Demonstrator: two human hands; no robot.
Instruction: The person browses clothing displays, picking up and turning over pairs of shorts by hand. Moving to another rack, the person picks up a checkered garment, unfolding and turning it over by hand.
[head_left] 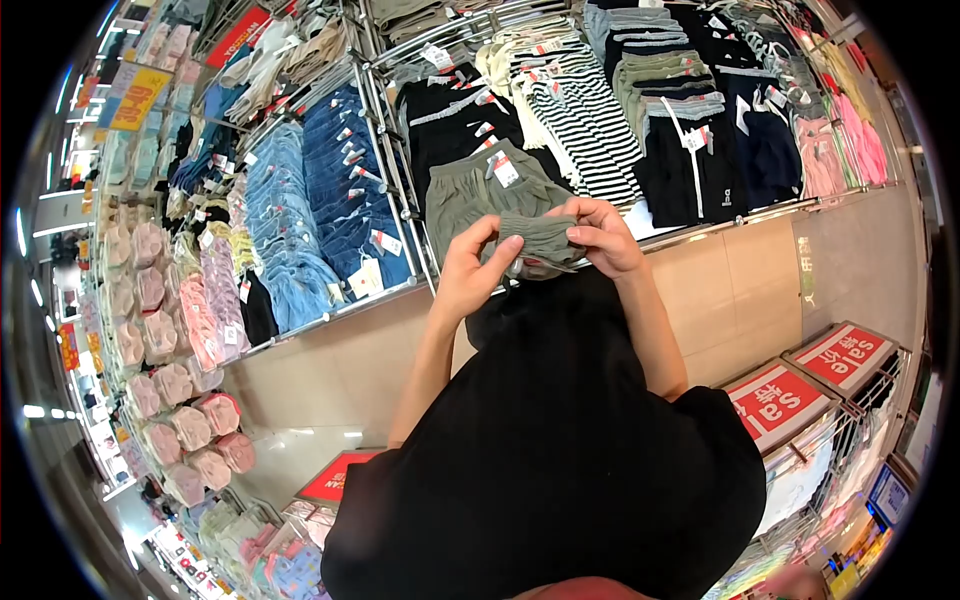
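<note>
Between my two hands, an olive-grey garment (535,238) with a gathered, elastic-looking band is stretched level. My left hand (474,268) pinches its left end, thumb on top. At the other end, my right hand (607,240) grips the band with thumb and fingers. Right behind it lie olive-grey pants (480,195) with a gathered waist and a white and red tag (504,170). Whether the held band belongs to these same pants, I cannot tell. Black clothes (455,120) lie beyond them, and striped clothes (585,125) are to the right.
A metal rail (690,232) edges the display in front of me. Blue jeans (345,190) are stacked to the left, black pants (690,165) to the right. Red sale signs (780,405) stand on a rack at lower right. Pale tiled floor (740,290) shows below the display.
</note>
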